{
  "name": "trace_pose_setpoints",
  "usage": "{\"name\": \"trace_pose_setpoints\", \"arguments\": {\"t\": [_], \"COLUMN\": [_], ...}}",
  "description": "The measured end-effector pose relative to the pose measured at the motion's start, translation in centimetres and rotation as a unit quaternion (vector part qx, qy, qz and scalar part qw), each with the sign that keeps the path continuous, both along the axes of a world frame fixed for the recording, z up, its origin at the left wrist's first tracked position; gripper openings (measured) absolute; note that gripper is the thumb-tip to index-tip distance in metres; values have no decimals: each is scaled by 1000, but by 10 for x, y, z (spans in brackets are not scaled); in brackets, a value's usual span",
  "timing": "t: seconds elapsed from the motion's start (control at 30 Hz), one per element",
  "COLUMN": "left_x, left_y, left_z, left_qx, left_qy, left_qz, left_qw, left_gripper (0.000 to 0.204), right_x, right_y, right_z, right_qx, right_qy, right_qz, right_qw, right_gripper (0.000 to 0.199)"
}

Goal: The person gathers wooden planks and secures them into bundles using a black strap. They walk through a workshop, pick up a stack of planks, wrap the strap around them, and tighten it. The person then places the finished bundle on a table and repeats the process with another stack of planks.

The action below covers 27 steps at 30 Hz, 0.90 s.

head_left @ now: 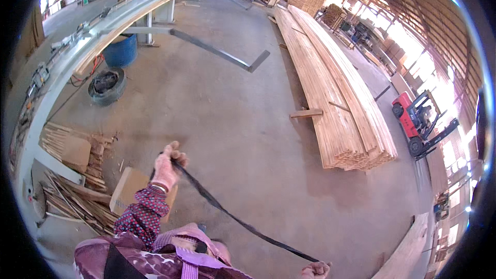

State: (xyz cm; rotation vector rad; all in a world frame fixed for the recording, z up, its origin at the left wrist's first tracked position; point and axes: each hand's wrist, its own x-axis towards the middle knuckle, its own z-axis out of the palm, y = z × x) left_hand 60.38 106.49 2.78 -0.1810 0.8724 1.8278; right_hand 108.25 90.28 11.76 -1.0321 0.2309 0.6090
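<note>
Concrete floor [227,124] bears stacked planks [336,108], tyre [107,86], blue barrel [121,50].

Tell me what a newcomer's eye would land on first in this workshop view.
First the long stack of pale wooden planks, running from the far end of the concrete floor down toward the right. Next, the red forklift parked beside the stack at the right edge. Close in, the left hand and right hand hold a dark strap stretched between them, with a flat cardboard box and wood offcuts at lower left.
</note>
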Motion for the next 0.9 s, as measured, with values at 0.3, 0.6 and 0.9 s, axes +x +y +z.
{"name": "trace_pose_setpoints", "arguments": {"t": [0.3, 0.6, 0.9], "left_x": [54, 75, 57], "left_y": [213, 389, 580], "left_z": [24, 15, 10], "left_qx": [24, -1, -30], "left_qy": [190, 205, 233], "left_qz": [-54, 35, 105], "left_qw": [980, 978, 966], "left_gripper": [35, 36, 31], "right_x": [109, 154, 72], "right_y": [158, 506, 796], "right_z": [-134, -135, -82], "right_qx": [9, 102, 159], "right_qy": [90, 105, -34], "right_qz": [-55, 116, 302], "right_qw": [994, 982, 939], "right_gripper": [30, 21, 21]}}
